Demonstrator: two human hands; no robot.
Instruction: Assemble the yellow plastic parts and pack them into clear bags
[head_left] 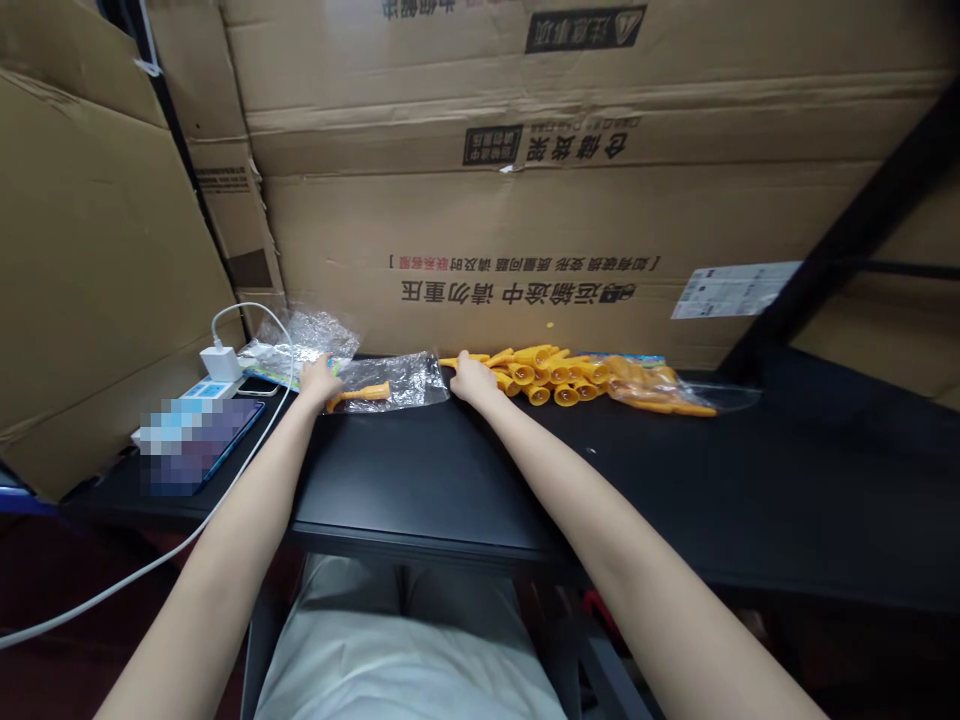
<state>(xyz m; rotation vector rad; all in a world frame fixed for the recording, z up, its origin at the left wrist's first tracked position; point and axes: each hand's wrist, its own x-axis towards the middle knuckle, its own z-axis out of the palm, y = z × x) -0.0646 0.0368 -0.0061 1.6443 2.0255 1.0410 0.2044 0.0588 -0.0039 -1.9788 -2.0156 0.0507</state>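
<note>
My left hand [321, 381] is closed on the edge of a clear plastic bag [420, 380] that lies flat on the black table. An orange trumpet-shaped plastic piece [367, 393] lies at this bag, its narrow end beside my left hand; whether it is inside or on top I cannot tell. My right hand [472, 379] is closed at the left end of a pile of orange trumpet-shaped pieces [559, 372]. The thin end of one such piece [448, 362] sticks out to the left from its fingers. My right fingertips are partly hidden.
Right of the pile lies a clear bag of orange pieces [652, 385]. More clear packaging [307, 335] lies behind my left hand. At left are a phone [217, 440], a power strip [214, 388] and a charger [220, 361] with a white cable [262, 440]. Cardboard [465, 220] walls the back.
</note>
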